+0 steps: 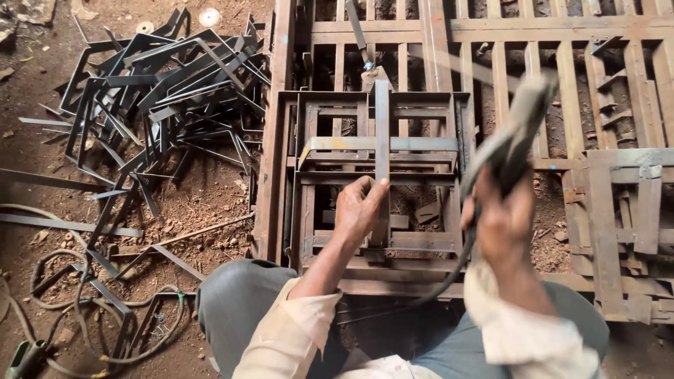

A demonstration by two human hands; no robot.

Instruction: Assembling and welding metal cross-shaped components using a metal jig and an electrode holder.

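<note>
My left hand [359, 208] grips a flat steel strip [382, 133] that stands on edge across a square steel frame [379, 175] in front of my knees. A second bent strip [379, 144] crosses it at right angles. My right hand [502, 221] is raised to the right of the frame and holds a welding electrode holder [516, 130], blurred by motion, with a dark cable [449, 274] trailing down from it toward my lap.
A heap of bent steel strips [161, 91] lies on the dirt floor at the left. A large steel grille [562, 63] lies under and behind the frame. Cables [91, 309] coil at the lower left. Small metal offcuts [625, 210] sit on the grille at the right.
</note>
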